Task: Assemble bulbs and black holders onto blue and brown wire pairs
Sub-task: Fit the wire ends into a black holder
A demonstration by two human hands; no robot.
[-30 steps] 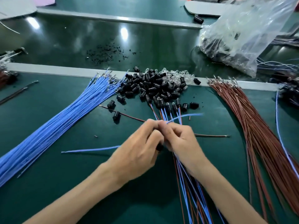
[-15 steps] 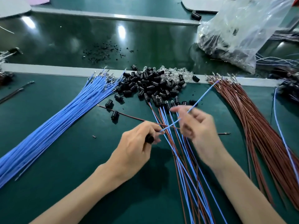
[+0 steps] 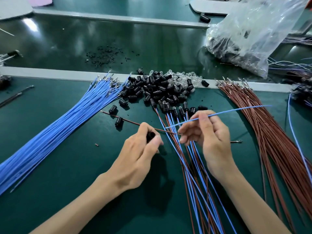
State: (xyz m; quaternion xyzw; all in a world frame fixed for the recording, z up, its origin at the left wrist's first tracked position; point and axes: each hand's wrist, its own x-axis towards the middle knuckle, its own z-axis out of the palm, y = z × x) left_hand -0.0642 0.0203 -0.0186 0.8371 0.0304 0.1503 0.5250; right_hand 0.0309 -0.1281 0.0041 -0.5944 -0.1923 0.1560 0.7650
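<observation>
Centrally, left hand [image 3: 138,157] grips black holder [image 3: 150,136]; right hand [image 3: 212,137] pinches blue wire [image 3: 236,110] over mat [image 3: 67,157].

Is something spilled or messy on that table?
Yes: tiny black crumbs lie scattered on the shiny dark green belt, away from the pile of black plastic holders. One stray black holder sits alone far back, near the clear plastic bag.
</observation>
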